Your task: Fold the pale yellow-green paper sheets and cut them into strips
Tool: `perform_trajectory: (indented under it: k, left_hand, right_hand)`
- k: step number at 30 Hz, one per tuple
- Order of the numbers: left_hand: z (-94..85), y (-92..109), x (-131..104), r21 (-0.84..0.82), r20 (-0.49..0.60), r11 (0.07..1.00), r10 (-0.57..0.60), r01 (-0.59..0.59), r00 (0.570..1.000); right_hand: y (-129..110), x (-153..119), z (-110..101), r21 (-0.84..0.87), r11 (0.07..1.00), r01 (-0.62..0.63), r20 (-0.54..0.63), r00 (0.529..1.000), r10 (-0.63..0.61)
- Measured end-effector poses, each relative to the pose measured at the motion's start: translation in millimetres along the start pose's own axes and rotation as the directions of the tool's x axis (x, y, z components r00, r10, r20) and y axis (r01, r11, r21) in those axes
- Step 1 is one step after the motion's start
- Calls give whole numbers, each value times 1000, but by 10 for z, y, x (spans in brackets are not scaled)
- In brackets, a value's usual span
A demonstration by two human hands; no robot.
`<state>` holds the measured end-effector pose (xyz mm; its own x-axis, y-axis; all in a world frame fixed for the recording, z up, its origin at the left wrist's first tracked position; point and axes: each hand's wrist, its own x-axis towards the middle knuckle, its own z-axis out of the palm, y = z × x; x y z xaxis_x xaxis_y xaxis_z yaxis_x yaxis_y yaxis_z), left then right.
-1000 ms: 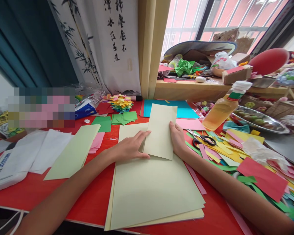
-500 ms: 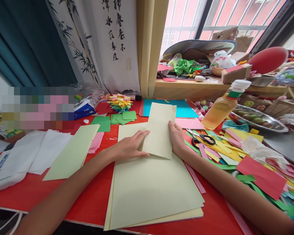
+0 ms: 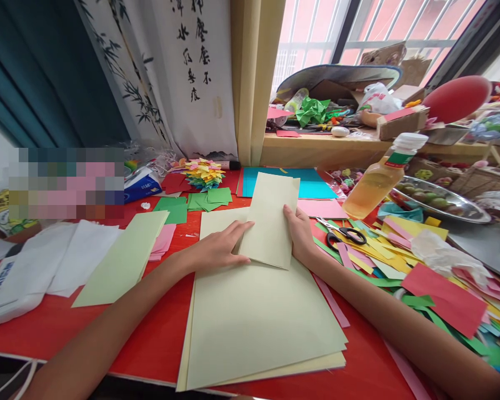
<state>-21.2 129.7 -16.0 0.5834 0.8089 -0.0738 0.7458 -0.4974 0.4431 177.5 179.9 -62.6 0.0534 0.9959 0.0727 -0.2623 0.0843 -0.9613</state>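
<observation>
A folded strip of pale yellow-green paper (image 3: 270,225) lies on a stack of larger sheets (image 3: 262,328) of the same colour. My left hand (image 3: 220,245) rests over the stack, fingers stretched out and thumb spread apart, its fingertips touching the strip's left edge and lower left corner. On the other side, my right hand (image 3: 300,233) grips the strip's right edge, with fingertips over the top; the thumb is not clearly visible.
Scissors (image 3: 345,236) lie right of the stack, beside coloured paper scraps (image 3: 383,244). Behind them stands a bottle (image 3: 373,186) near a metal plate of fruit (image 3: 475,214). Left are a pale green sheet (image 3: 123,258) and a white packet (image 3: 19,283). A folded-paper ornament (image 3: 204,173) stands behind.
My right hand has shifted slightly left along with the strip's lower right corner. My left hand keeps nearly the same place and pose.
</observation>
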Motion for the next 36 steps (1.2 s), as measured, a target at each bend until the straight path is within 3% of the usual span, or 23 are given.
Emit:
perform_trajectory:
  k: [29, 36]
  left_hand:
    - [-117, -11, -26, -127, 122, 991, 60, -44, 991]
    - [-111, -22, 0, -223, -1, 975, 19, -18, 1000]
  right_hand:
    - [-50, -22, -9, -73, 997, 3, -11, 1000, -4]
    - [-53, -42, 8, -55, 998, 21, 27, 999, -19]
